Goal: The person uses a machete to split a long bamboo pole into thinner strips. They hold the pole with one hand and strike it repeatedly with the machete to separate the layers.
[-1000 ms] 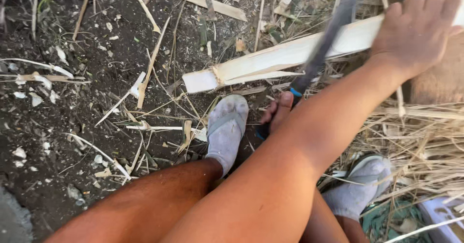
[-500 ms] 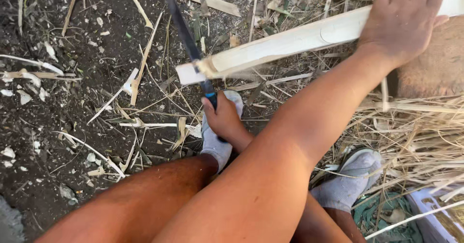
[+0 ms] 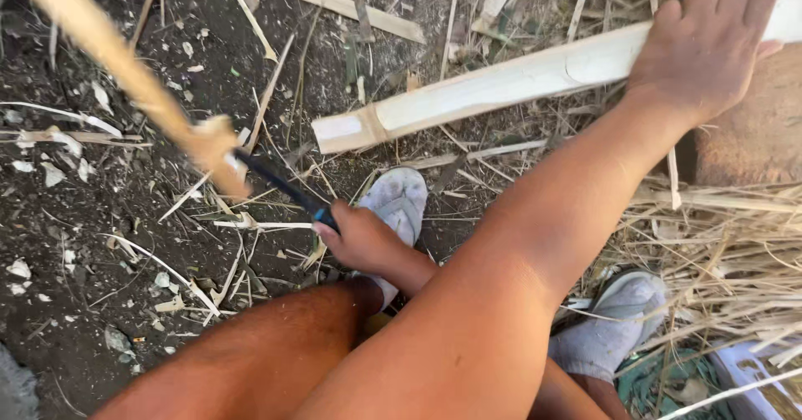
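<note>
The left hand (image 3: 710,44) lies palm down on the far end of the pale, split bamboo pole (image 3: 501,81), fingers spread over its top and pressing it in place rather than wrapping it. The pole itself lies slantwise on the dark, chip-strewn soil (image 3: 92,320), its cut end pointing away from that hand. Below the cut end, the right hand (image 3: 359,240) is closed tight round the blue handle of a dark-bladed knife (image 3: 280,184). The blade points away from the pole, and at its tip sits a blurred tan bamboo strip (image 3: 125,61), smeared by motion.

Judged from this, the work is at a cutting stroke with the blade out clear of the pole and a sliver at its tip. Another cut would call for bringing the edge to the pole near its cut end while the left hand keeps it pinned.

Room is tight on the near side of the pole: a grey shoe (image 3: 401,203) sits just under the cut end, close beside the knife hand, and the left forearm crosses above it. A second grey shoe (image 3: 610,324) rests farther from the pole, by the heap of dry straw (image 3: 735,253). Beyond the cut end lies bare soil with scattered slivers — the freest side for a swing.
</note>
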